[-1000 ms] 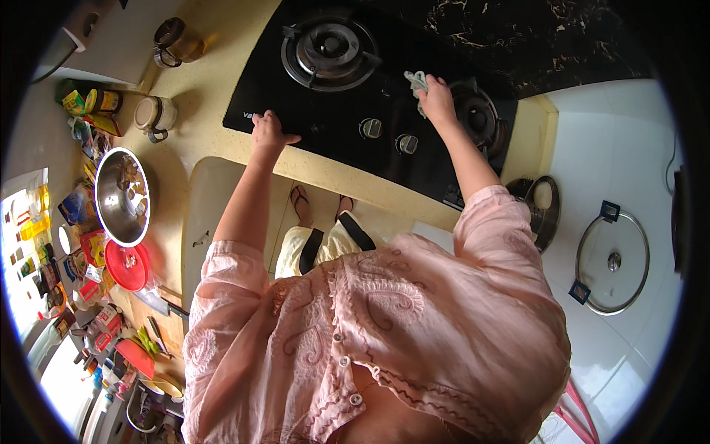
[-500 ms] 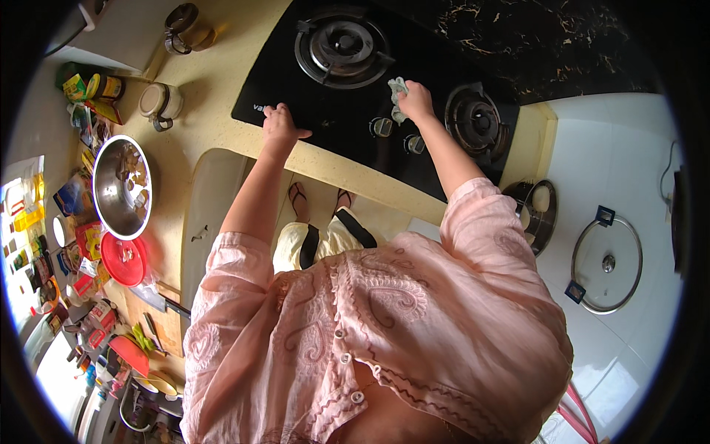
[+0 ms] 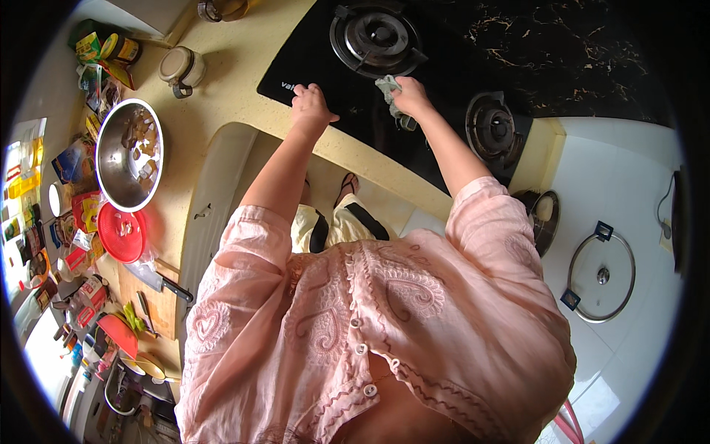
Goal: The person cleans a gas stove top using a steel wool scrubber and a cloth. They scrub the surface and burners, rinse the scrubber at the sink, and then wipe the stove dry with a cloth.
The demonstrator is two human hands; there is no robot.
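Note:
A black glass gas hob (image 3: pixel 325 55) is set into the pale yellow counter. My right hand (image 3: pixel 412 98) grips a crumpled grey-green cloth (image 3: pixel 386 87) against the glass, just below the large burner (image 3: pixel 377 35) and next to a control knob (image 3: pixel 407 123). To the right of that hand lies a smaller burner (image 3: pixel 492 129). My left hand (image 3: pixel 312 107) rests at the hob's near left edge, fingers apart and holding nothing.
On the left counter stand a steel bowl (image 3: pixel 106 159) of food pieces, a red plate (image 3: pixel 122 233), a lidded glass jar (image 3: pixel 182 68) and a knife (image 3: pixel 159 280) by a wooden board (image 3: pixel 174 322). Rightward are a pan (image 3: pixel 546 233) and a glass lid (image 3: pixel 603 296).
My right hand has moved the cloth leftward across the hob, to below the large burner. My left hand keeps its place at the edge. The whole view has shifted slightly.

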